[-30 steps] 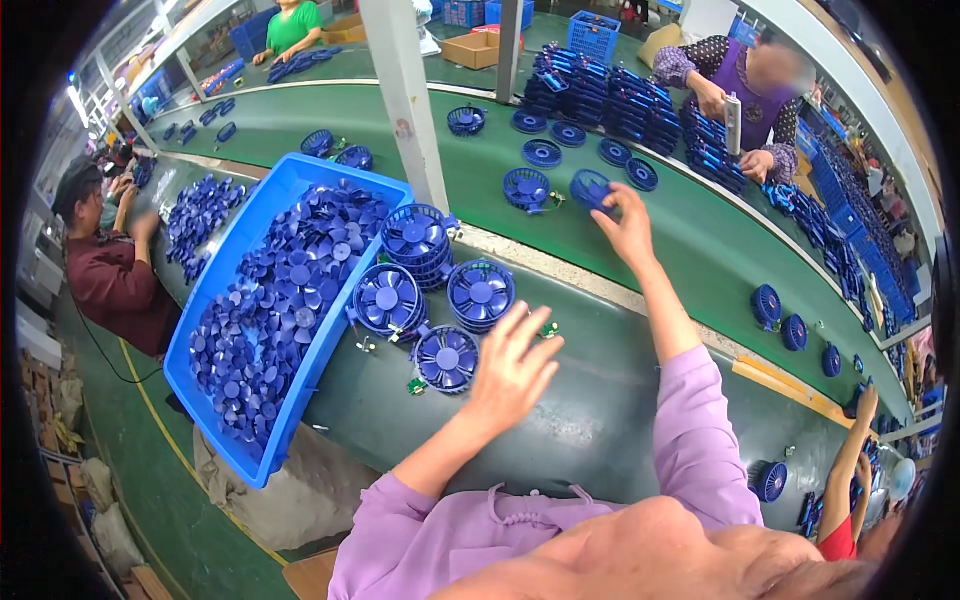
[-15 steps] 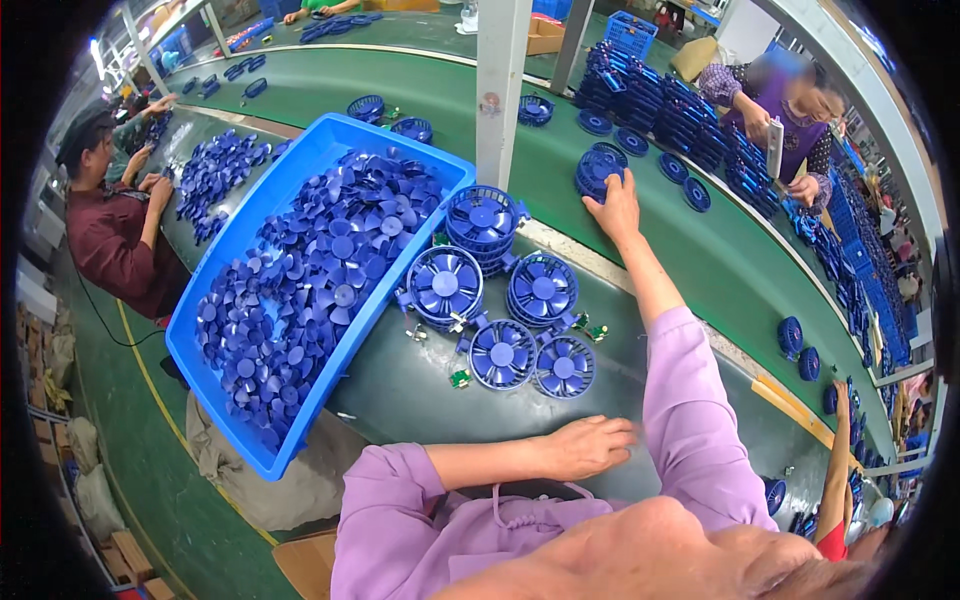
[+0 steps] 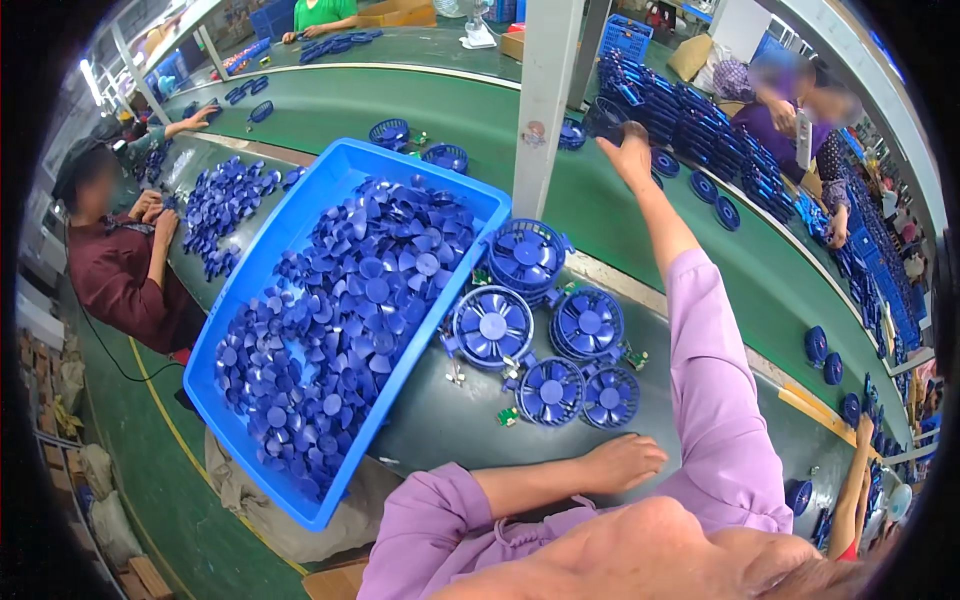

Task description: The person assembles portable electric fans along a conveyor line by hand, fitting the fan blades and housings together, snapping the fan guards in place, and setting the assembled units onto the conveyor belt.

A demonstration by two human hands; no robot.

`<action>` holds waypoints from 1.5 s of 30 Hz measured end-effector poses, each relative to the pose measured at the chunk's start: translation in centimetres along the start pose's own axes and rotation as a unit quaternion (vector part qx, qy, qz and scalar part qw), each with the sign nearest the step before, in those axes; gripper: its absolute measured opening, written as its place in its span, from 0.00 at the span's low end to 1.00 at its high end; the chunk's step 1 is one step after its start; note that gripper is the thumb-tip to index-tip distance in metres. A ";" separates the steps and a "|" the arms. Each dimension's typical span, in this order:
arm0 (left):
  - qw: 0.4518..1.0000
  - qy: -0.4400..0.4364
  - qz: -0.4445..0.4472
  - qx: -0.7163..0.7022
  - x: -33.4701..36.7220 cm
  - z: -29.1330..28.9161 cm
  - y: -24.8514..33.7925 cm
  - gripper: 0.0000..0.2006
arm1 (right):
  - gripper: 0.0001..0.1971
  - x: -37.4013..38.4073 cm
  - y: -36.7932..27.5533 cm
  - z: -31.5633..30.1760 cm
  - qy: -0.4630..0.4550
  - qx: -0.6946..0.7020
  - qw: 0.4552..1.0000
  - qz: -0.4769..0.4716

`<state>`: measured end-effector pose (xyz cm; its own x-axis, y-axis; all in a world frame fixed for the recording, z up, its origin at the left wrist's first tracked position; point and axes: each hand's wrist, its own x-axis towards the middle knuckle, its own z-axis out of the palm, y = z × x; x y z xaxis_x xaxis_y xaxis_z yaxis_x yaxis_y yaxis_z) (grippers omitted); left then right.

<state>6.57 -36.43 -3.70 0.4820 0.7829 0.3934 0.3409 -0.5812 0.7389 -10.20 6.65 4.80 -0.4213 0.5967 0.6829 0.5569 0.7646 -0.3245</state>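
My right hand (image 3: 628, 155) reaches across the green conveyor belt, its fingers at the edge of a dark blue round fan housing (image 3: 605, 118) that it grips. Motion blurs this housing a little. My left hand (image 3: 628, 462) rests on the dark worktable (image 3: 430, 425), fingers curled in with nothing visible in them. Just beyond it are small round fans in blue cage housings (image 3: 550, 391), some stacked, with blades inside. Small green circuit boards (image 3: 508, 416) lie beside them. To their left stands a blue tray (image 3: 345, 490) heaped with loose blue fan blades (image 3: 375, 290).
A white metal post (image 3: 545, 120) rises at the belt's near edge. On the belt (image 3: 480, 110) lie more housings and round blue covers (image 3: 703, 186). Stacked blue parts (image 3: 690, 125) line the far side, before a co-worker in purple. Another co-worker (image 3: 120, 270) sits at the left by loose blades.
My right hand has moved farther across the belt, carrying the fan housing away from me. My left hand stays on the table. The whole view has shifted slightly.
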 end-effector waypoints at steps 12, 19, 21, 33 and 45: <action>0.947 -0.082 -0.203 -0.236 0.4 -4.6 1.2 0.21 | 0.34 1.0 -0.2 9.0 -0.067 -0.080 0.992 0.069; 0.957 0.123 -0.027 -0.263 -1.3 -0.1 -1.0 0.19 | 0.37 1.0 2.7 9.4 -0.018 -0.015 0.999 0.047; 0.972 0.071 -0.037 -0.219 -1.3 1.6 -2.2 0.17 | 0.36 0.6 3.1 8.9 0.009 0.015 0.999 0.028; 0.994 -0.061 -0.029 -0.083 0.3 -1.6 -0.2 0.18 | 0.33 -1.5 4.7 4.0 -0.070 -0.004 0.997 0.016; 0.997 0.009 0.037 -0.066 0.7 0.2 -0.5 0.12 | 0.38 -3.6 5.9 2.0 0.047 -0.010 0.999 0.020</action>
<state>6.89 -35.66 -3.94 0.4869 0.7433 0.4587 0.1945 -0.6043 0.7727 -6.84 9.49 -0.83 -0.3303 0.6010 0.7278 0.5863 0.7349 -0.3408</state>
